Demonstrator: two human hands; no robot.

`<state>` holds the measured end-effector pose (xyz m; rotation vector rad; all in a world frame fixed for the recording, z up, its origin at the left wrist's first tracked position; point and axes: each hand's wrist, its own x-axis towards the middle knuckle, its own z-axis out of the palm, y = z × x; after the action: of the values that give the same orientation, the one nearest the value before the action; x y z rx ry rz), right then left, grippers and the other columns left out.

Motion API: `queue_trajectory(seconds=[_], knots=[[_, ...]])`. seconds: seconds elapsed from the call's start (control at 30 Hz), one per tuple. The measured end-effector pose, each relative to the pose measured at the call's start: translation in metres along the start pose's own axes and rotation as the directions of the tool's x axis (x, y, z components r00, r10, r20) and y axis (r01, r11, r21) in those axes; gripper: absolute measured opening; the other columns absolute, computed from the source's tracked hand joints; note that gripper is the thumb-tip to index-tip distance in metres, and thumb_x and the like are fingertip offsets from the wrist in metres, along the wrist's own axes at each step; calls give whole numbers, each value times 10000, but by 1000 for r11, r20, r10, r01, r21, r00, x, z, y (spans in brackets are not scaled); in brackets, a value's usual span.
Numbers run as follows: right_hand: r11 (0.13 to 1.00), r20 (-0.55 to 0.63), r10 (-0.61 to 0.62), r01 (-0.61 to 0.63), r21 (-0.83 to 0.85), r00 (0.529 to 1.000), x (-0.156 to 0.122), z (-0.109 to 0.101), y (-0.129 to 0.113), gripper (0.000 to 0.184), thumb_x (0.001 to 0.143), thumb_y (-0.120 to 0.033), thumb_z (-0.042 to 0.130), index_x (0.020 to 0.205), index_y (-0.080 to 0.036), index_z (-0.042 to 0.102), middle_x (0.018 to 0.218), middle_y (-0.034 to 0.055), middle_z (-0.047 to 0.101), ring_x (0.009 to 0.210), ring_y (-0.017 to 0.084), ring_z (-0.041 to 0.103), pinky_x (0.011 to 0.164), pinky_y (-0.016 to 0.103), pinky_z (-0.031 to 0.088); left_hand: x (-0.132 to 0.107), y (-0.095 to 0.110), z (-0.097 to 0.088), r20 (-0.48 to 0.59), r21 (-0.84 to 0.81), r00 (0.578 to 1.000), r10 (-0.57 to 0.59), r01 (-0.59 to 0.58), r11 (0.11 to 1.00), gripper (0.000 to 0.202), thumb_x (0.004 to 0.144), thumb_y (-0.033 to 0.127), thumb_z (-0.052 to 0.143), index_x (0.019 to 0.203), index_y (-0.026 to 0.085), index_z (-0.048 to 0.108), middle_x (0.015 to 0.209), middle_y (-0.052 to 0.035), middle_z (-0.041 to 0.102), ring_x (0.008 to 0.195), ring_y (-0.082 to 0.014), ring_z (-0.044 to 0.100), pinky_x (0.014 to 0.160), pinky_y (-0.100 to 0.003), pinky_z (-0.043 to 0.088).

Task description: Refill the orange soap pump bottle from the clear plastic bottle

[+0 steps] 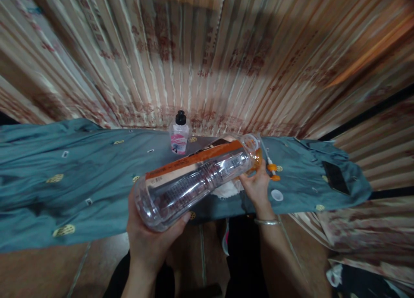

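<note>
A large clear plastic bottle (197, 177) with an orange label lies tilted on its side above the teal cloth (64, 177), its open neck pointing right and away. My left hand (152, 237) cups its base from below, fingers wrapped round it. My right hand (257, 186) grips the bottle near its neck. An orange and white pump or straw piece (271, 164) lies on the cloth just right of the neck, and a small white cap (277, 195) rests beside my right wrist. Something white (226, 188) shows under the bottle.
A small clear bottle (179, 136) with a black cap and pink label stands at the cloth's far edge. A dark phone (335, 177) lies on the cloth at the right. Striped patterned curtains (207, 61) hang behind. Brown floor lies below.
</note>
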<state>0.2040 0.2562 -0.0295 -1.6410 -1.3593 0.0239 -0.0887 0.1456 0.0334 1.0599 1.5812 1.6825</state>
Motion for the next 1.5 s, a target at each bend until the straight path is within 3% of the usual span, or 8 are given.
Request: queue_trajectory(seconds=[0.2, 0.37, 0.77, 0.93, 1.17, 1.37, 1.5], knots=[[1000, -25, -6, 5, -11, 1000, 0, 3, 2, 645, 788, -610, 818, 1284, -218, 687, 1146, 139, 875, 995, 347, 833, 870, 466, 685, 2, 11, 5, 39, -86, 997, -60, 64, 994, 1078, 561, 384, 1112, 1521, 194, 660, 1403, -156, 806, 1284, -418, 807, 1179, -601, 663], [1000, 0, 26, -26, -4, 1000, 0, 3, 5, 755, 774, -633, 825, 1361, -187, 662, 1164, 175, 865, 1011, 379, 834, 891, 508, 684, 2, 17, 9, 24, -108, 998, -51, 54, 993, 1118, 553, 357, 1107, 1555, 204, 637, 1509, -161, 759, 1308, -394, 794, 1178, -556, 667], [1000, -4, 12, -12, -6, 1000, -2, 3, 3, 731, 808, -661, 820, 1350, -192, 675, 1164, 174, 868, 1005, 371, 837, 893, 500, 689, 13, 14, 3, 52, -125, 998, -23, 29, 992, 1075, 560, 380, 1107, 1518, 241, 639, 1423, -142, 793, 1321, -415, 788, 1190, -615, 658], [1000, 1, 23, -23, 21, 1000, 0, 3, 3, 753, 784, -671, 827, 1338, -185, 672, 1183, 187, 865, 1037, 388, 841, 910, 520, 689, 18, 6, 1, 98, -140, 995, -25, 38, 989, 1050, 560, 361, 1109, 1496, 253, 645, 1440, -130, 782, 1362, -411, 768, 1201, -593, 655], [999, 6, 43, -43, -3, 999, 0, 3, 4, 779, 759, -691, 828, 1334, -190, 670, 1147, 177, 854, 1007, 391, 827, 889, 526, 680, 25, -1, -1, 170, -227, 985, -34, 72, 971, 1042, 470, 186, 1121, 1414, 253, 685, 1422, -119, 794, 1324, -380, 786, 1117, -501, 704], [998, 27, 55, -54, -17, 998, 0, 1, 3, 802, 770, -648, 831, 1386, -167, 654, 1167, 196, 847, 1002, 397, 823, 898, 539, 683, 12, 10, 10, 88, -270, 990, -108, 128, 954, 984, 536, 177, 1083, 1440, 226, 698, 1401, -101, 807, 1316, -389, 775, 1102, -478, 696], [999, 20, 31, -30, -18, 999, 1, 0, 3, 836, 773, -643, 848, 1419, -152, 647, 1201, 203, 850, 1047, 396, 830, 915, 527, 692, 8, 11, 12, 64, -234, 989, -130, 142, 962, 972, 507, 279, 1114, 1387, 208, 707, 1356, -105, 816, 1309, -399, 773, 1151, -526, 667]])
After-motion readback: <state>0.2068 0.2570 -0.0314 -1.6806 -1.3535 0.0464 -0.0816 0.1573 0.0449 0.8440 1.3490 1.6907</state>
